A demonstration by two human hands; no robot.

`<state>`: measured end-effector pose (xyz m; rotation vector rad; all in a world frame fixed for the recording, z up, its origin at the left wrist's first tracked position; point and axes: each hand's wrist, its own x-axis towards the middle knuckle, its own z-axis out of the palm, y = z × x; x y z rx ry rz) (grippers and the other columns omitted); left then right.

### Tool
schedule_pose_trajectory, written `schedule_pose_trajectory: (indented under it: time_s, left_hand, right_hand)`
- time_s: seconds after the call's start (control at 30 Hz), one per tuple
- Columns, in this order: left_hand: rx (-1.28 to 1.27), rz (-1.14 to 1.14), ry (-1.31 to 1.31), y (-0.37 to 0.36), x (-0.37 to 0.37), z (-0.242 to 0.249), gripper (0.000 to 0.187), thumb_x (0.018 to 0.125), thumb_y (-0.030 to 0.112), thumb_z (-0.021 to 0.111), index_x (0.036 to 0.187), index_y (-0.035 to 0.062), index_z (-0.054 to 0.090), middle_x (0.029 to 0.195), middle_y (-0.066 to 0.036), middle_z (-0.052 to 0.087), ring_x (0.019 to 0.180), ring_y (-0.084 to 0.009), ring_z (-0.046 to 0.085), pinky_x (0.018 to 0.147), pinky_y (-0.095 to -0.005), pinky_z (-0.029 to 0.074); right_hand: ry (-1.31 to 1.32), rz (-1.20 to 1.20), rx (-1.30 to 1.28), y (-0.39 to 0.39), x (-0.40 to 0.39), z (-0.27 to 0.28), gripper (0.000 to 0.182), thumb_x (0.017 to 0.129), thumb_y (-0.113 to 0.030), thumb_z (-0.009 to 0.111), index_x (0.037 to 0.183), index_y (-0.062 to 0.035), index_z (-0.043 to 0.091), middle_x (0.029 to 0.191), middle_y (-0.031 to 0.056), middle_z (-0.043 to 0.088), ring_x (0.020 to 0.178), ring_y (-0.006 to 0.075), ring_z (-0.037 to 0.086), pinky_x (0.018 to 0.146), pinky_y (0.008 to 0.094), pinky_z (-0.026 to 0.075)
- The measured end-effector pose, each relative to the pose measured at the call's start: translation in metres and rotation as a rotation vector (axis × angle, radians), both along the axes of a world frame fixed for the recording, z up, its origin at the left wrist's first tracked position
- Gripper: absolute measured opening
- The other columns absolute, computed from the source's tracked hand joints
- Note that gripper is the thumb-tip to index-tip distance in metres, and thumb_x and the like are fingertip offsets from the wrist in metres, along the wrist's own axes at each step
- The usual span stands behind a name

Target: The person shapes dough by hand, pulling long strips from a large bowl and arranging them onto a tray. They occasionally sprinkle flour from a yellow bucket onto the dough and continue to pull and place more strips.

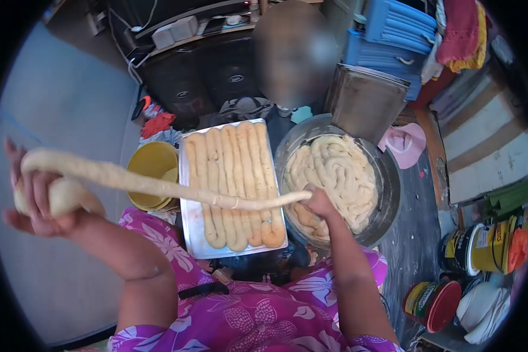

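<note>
A long rope of dough (185,192) stretches in the air between my hands, above a baking tray (195,249). My left hand (41,199), raised at the far left, has its fingers curled round the thick, folded end of the rope. The thin end is gripped in my right hand (319,203), over the near left edge of a large metal basin (387,202). Several dough strips (233,176) lie side by side lengthwise on the tray. Coiled dough (334,173) fills the basin.
A yellow bucket (152,161) stands left of the tray. Behind the basin leans a dark flat panel (366,100), with a pink cap (403,144) beside it. Several paint buckets (433,306) stand at the right. Dark cabinets (188,76) line the back.
</note>
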<state>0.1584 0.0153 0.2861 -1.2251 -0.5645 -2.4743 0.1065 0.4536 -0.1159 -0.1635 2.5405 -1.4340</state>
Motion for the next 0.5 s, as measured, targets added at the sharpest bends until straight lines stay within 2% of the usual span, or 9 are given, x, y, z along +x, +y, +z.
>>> schedule_pose_trajectory:
  time_s: [0.07,0.1,0.17,0.2,0.27,0.3,0.33,0.4,0.5]
  left_hand:
    - [-0.010,0.008,0.086,-0.012,0.038,-0.019,0.088,0.066,0.002,0.067,0.135,-0.0086,0.014,0.087,-0.011,0.043,0.040,-0.0147,0.048,0.034,-0.0228,0.039]
    - [-0.038,0.024,0.122,-0.010,0.057,-0.026,0.083,0.068,0.002,0.066,0.134,-0.0088,0.018,0.087,-0.011,0.044,0.039,-0.0147,0.049,0.033,-0.0229,0.039]
    - [-0.159,0.005,0.205,-0.017,0.089,-0.039,0.075,0.070,0.002,0.068,0.131,-0.0078,0.027,0.085,-0.011,0.047,0.044,-0.0143,0.051,0.034,-0.0221,0.041]
    - [-0.163,0.018,0.200,-0.021,0.106,-0.040,0.075,0.070,0.002,0.068,0.131,-0.0078,0.027,0.085,-0.011,0.047,0.044,-0.0143,0.051,0.034,-0.0221,0.041]
    - [-0.258,0.033,0.173,-0.028,0.134,-0.038,0.062,0.072,0.006,0.069,0.124,-0.0086,0.038,0.078,-0.012,0.053,0.046,-0.0146,0.054,0.036,-0.0218,0.044]
    - [-0.262,0.045,0.169,-0.029,0.140,-0.037,0.062,0.072,0.006,0.069,0.124,-0.0086,0.038,0.078,-0.012,0.053,0.046,-0.0146,0.054,0.036,-0.0218,0.044]
    - [-0.234,0.039,0.304,-0.027,0.145,-0.037,0.055,0.074,0.008,0.068,0.121,-0.0071,0.043,0.078,-0.013,0.056,0.048,-0.0150,0.055,0.038,-0.0221,0.045]
    - [-0.208,0.045,0.437,-0.025,0.154,-0.037,0.050,0.076,0.010,0.068,0.118,-0.0057,0.047,0.077,-0.014,0.059,0.049,-0.0153,0.057,0.040,-0.0224,0.047]
    - [-0.336,-0.004,0.591,-0.023,0.155,-0.037,0.036,0.079,0.011,0.065,0.111,-0.0023,0.055,0.079,-0.017,0.063,0.054,-0.0161,0.060,0.042,-0.0239,0.048]
  right_hand:
    - [-0.225,-0.133,-0.058,-0.020,-0.003,0.080,0.031,0.070,-0.015,0.066,0.097,-0.0035,0.058,0.077,0.0154,0.062,0.073,0.0240,0.062,0.067,0.0347,0.048]
    - [-0.224,-0.118,-0.056,-0.031,-0.004,0.092,0.031,0.070,-0.015,0.066,0.097,-0.0035,0.058,0.077,0.0154,0.062,0.073,0.0240,0.062,0.067,0.0347,0.048]
    - [0.604,-0.073,0.548,-0.054,-0.007,0.104,0.033,0.072,-0.008,0.062,0.104,-0.0040,0.055,0.086,0.0161,0.061,0.082,0.0277,0.060,0.075,0.0349,0.047]
    - [0.604,-0.061,0.542,-0.070,-0.010,0.106,0.033,0.072,-0.008,0.062,0.104,-0.0040,0.055,0.086,0.0161,0.061,0.082,0.0277,0.060,0.075,0.0349,0.047]
    - [0.236,0.014,-0.147,-0.107,-0.015,0.110,0.031,0.070,0.001,0.061,0.100,-0.0049,0.058,0.098,0.0137,0.059,0.094,0.0276,0.057,0.083,0.0346,0.045]
    - [0.208,0.069,-0.236,-0.126,-0.014,0.112,0.033,0.069,0.004,0.060,0.100,-0.0053,0.058,0.101,0.0139,0.058,0.099,0.0287,0.055,0.085,0.0339,0.044]
    - [0.179,0.124,-0.326,-0.147,-0.011,0.112,0.035,0.068,0.006,0.059,0.101,-0.0056,0.059,0.105,0.0141,0.057,0.105,0.0298,0.053,0.087,0.0333,0.043]
    - [0.352,0.196,-0.361,-0.195,-0.003,0.094,0.036,0.065,0.009,0.060,0.098,-0.0048,0.060,0.109,0.0153,0.055,0.112,0.0321,0.049,0.090,0.0329,0.041]
    - [0.487,0.217,-0.286,-0.260,0.029,0.069,0.033,0.071,0.006,0.056,0.103,-0.0026,0.059,0.116,0.0169,0.053,0.113,0.0340,0.048,0.093,0.0359,0.040]
